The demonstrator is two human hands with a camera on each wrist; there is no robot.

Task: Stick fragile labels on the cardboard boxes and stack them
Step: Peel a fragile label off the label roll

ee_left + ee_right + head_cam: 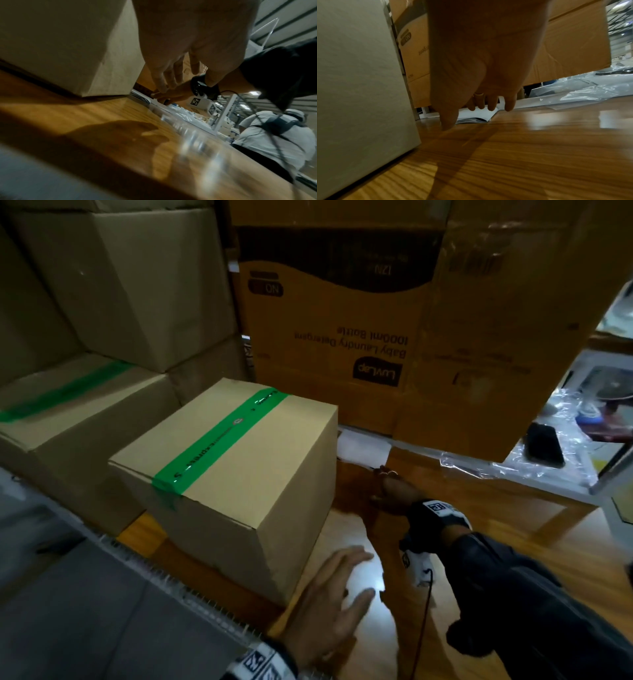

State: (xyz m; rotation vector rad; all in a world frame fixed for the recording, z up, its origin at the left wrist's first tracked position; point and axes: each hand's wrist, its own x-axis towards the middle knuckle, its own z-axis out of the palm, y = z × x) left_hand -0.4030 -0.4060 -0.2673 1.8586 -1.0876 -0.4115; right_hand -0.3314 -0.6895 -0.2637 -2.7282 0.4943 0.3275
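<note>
Stacked cartons wall in a wooden bench (479,542). Over it the left hand (329,604) hovers, fingers spread, grasping nothing; the right hand (394,491) reaches with relaxed fingers toward white label sheets (363,448) beside the green-taped cardboard box (233,474).

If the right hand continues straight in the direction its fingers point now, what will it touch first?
Most likely the white paper stack lying on the wooden table; the right hand is nearly at it, fingers open. Exact gap is unclear.
</note>
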